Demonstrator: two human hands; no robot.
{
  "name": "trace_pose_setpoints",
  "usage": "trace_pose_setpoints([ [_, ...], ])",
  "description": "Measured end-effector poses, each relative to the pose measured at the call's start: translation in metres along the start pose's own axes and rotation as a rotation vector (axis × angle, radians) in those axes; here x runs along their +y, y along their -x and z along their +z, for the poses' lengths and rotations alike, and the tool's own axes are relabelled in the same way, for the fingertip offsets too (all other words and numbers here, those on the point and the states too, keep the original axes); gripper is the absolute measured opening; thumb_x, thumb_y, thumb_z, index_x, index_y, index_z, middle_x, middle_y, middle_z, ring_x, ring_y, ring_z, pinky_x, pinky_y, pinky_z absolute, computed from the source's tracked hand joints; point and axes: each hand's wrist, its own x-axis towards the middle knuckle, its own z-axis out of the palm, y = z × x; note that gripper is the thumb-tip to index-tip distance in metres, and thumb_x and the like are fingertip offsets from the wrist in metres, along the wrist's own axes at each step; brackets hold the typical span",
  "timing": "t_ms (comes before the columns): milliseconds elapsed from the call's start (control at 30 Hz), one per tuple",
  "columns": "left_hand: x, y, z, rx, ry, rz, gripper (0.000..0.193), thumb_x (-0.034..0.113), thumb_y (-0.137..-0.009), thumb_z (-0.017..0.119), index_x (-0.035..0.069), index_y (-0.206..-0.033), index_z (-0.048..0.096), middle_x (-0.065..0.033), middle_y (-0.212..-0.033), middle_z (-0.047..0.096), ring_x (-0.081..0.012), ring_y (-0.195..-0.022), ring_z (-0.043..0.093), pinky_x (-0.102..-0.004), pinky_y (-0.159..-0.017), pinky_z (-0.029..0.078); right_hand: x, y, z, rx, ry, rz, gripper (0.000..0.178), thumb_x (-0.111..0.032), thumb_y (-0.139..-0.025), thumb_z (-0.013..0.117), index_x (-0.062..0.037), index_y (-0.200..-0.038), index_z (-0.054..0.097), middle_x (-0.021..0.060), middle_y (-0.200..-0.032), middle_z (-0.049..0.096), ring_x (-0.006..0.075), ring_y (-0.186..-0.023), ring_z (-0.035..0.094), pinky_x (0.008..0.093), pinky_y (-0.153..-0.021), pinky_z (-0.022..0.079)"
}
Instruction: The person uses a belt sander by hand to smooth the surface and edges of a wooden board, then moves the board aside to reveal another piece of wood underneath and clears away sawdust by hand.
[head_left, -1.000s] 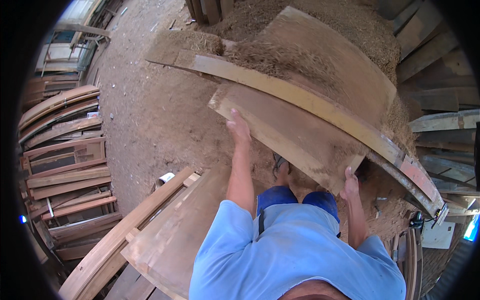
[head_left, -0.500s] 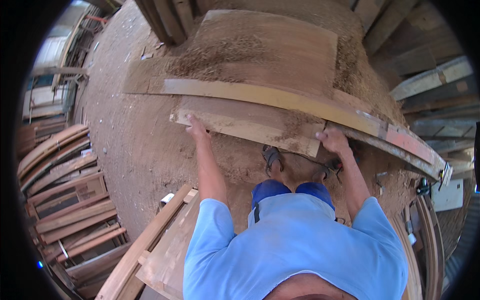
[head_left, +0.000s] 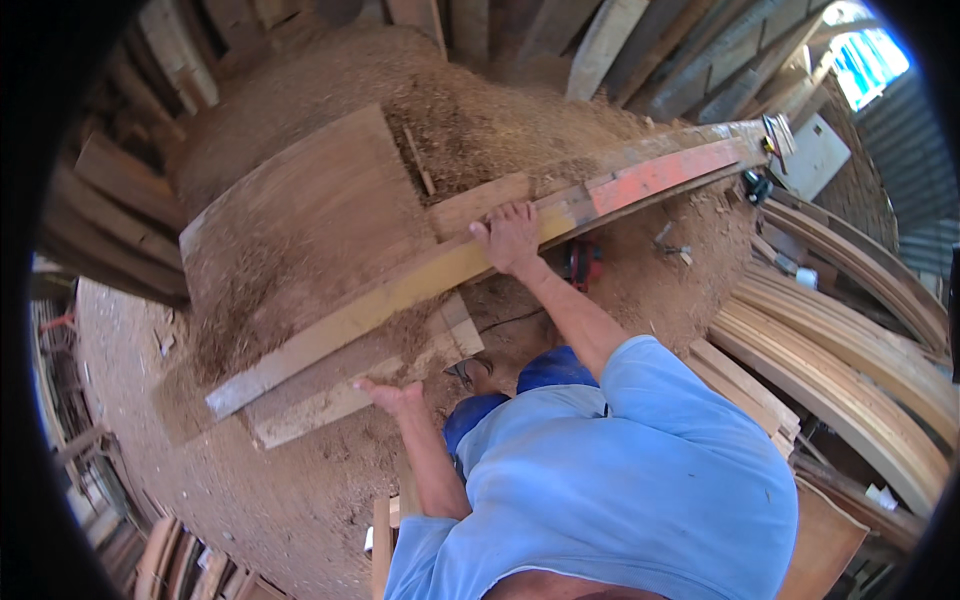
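Note:
A long, straight wooden beam, yellow in the middle with an orange-red section, lies diagonally over wide boards. My right hand rests on top of it, fingers stretched across its far side and thumb spread. Along the beam's near side lies a shorter board with a pale edge, strewn with sawdust. At that edge is my left hand, palm partly up and fingers extended, holding nothing. Whether its fingertips touch the board I cannot tell.
A wide sawdust-covered panel lies beyond the beam. A red tool sits on the ground by my right forearm, partly hidden. Stacked curved timbers stand at the right. Planks lean along the far side.
Both hands have let go of the short board. My right hand has moved onto the long beam, while my left stays near the board's edge. The view has turned to the right.

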Motion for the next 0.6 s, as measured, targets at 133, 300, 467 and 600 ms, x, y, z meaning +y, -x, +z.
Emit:
trace_pose_setpoints([
  [133,-0.005,-0.002,0.003,0.053,-0.031,0.023,0.09,0.076,-0.093,0.046,0.015,-0.158,0.035,-0.0126,-0.161,0.037,-0.038,-0.147,0.034,-0.065,-0.119,0.025,0.008,0.013,-0.003,0.066,-0.076,-0.006,0.049,-0.048,-0.095,0.057,-0.0025,-0.106,0.071,0.0175,-0.115,0.066,0.0354,-0.119,0.053,0.0524,-0.116,0.025],
  [300,-0.007,0.015,0.033,0.266,-0.168,0.068,0.097,0.081,-0.089,0.046,0.015,-0.159,0.031,-0.0127,-0.163,0.035,-0.0386,-0.149,0.032,-0.0683,-0.118,0.023,0.0,-0.011,-0.013,-0.047,-0.17,0.035,0.046,-0.046,-0.096,0.057,-0.0038,-0.109,0.069,0.017,-0.114,0.064,0.0322,-0.119,0.053,0.0524,-0.116,0.024],
  [467,-0.013,0.016,0.041,0.235,-0.214,0.074,0.097,0.08,-0.091,0.043,0.015,-0.161,0.025,-0.0122,-0.163,0.033,-0.0396,-0.149,0.031,-0.0667,-0.119,0.024,0.004,-0.015,-0.004,0.021,-0.102,0.036,0.042,-0.042,-0.097,0.055,-0.0044,-0.112,0.067,0.0173,-0.114,0.062,0.034,-0.118,0.052,0.0514,-0.116,0.025],
  [600,-0.003,-0.027,-0.014,-0.135,-0.029,-0.012,0.093,0.079,-0.093,0.042,0.016,-0.16,0.027,-0.0123,-0.163,0.033,-0.0397,-0.148,0.032,-0.0631,-0.12,0.027,-0.007,-0.022,0.005,0.122,-0.081,-0.016,0.038,-0.04,-0.093,0.059,-0.0069,-0.106,0.07,0.0156,-0.107,0.064,0.0345,-0.109,0.057,0.049,-0.105,0.033],
])
